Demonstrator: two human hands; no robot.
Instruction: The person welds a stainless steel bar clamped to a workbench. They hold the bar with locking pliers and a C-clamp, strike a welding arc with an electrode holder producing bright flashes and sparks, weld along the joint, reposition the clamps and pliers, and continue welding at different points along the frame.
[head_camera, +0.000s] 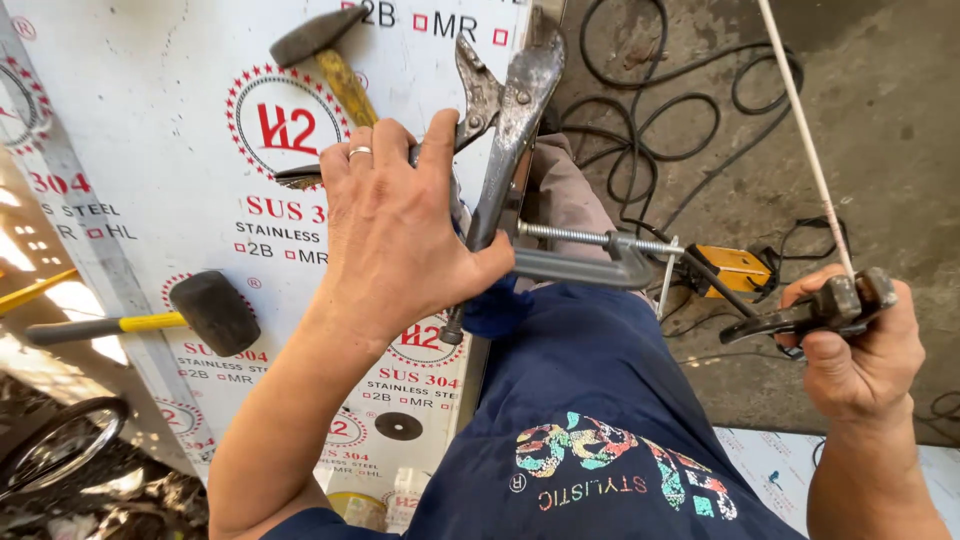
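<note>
My left hand (400, 230), with a ring on one finger, is closed around the handles of large worn metal pliers (515, 110). Their jaws point away from me at the right edge of a white film-covered steel sheet (140, 130). My right hand (860, 365) grips a dark welding electrode holder (805, 315) out to the right, above the concrete floor. A thin pale rod (810, 150) runs up and away from the holder. A grey screw clamp (585, 258) sits on the sheet's edge between the two hands, just right of my left hand.
A wooden-handled hammer (325, 55) lies at the top of the sheet, a black rubber mallet (205, 312) with a yellow handle at its left. A small black disc (398, 426) lies nearer me. Black cables (650, 120) and a yellow box (735, 268) are on the floor.
</note>
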